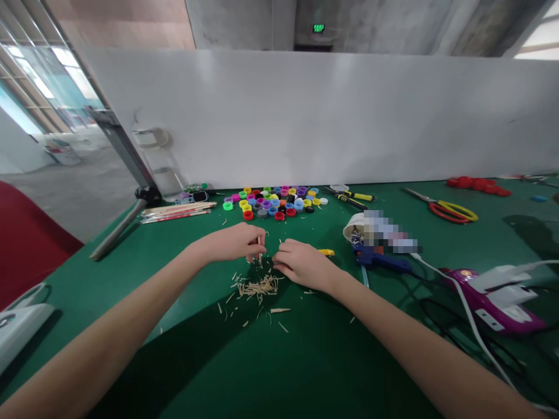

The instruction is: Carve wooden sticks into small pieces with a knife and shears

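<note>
My left hand (233,242) is closed in a pinch on a short thin wooden stick (259,249), held upright just above the green table (305,361). My right hand (299,263) lies close beside it, fingers curled and pressed together; what they hold is hidden. Below both hands lies a small heap of cut wooden stick pieces (257,286), with loose splinters scattered around it.
Behind the hands lies a cluster of colourful plastic rings (273,201). Long wooden sticks (177,212) lie at the back left. To the right are a blue glue gun (379,259), a white cup (356,227), pliers (351,198), red-and-yellow scissors (445,208), a purple device (493,299) and cables. A white partition (327,116) closes the back.
</note>
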Available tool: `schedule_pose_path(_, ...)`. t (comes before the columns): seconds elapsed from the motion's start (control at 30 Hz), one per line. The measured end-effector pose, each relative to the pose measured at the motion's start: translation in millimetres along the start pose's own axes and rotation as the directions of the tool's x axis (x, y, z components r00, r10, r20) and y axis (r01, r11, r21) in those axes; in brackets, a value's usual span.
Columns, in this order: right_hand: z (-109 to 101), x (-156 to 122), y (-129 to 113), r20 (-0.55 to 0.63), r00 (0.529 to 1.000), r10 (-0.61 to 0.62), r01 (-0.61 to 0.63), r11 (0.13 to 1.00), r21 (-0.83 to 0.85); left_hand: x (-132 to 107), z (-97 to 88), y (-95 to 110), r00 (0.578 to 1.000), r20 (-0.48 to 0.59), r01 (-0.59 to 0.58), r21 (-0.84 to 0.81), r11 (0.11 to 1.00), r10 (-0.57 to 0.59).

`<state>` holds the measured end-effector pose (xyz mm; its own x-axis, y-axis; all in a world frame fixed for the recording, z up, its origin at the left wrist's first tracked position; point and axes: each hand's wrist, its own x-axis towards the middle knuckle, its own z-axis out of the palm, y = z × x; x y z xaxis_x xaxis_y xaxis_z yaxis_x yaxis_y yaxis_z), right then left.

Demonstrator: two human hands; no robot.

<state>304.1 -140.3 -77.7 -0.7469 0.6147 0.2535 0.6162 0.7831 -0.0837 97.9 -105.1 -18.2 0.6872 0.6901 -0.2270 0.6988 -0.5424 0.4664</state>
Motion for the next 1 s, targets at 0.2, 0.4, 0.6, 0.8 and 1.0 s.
schedule_pose_path(0.2,5,1,-4,-0.053,0.999,0.0,-0.003,0.999,-0.052,1,1.3,1,0.998,-0.043,-0.036,0.106,0.994,0.041)
schedule_pose_path(0.4,8,4,-2,-0.047,0.999,0.014,-0.016,0.999,-0.032,4,2.3,-1,0.996,-0.055,-0.055,0.15,0.987,0.064)
schedule_pose_path(0.6,3,10,3,0.04,0.999,0.031,-0.034,0.998,0.055,4,3.8,-1,0.996,-0.075,-0.031,0.134,0.991,0.041)
schedule_pose_path(0.8,4,13,7,0.069,0.997,0.035,-0.042,0.992,0.117,3,6.5,2,0.996,-0.087,-0.02,0.128,0.992,0.032)
schedule_pose_path(1.0,5,16,9,0.127,0.992,0.017,-0.03,0.994,0.102,2,7.9,11,0.993,-0.112,-0.023,0.124,0.992,0.037)
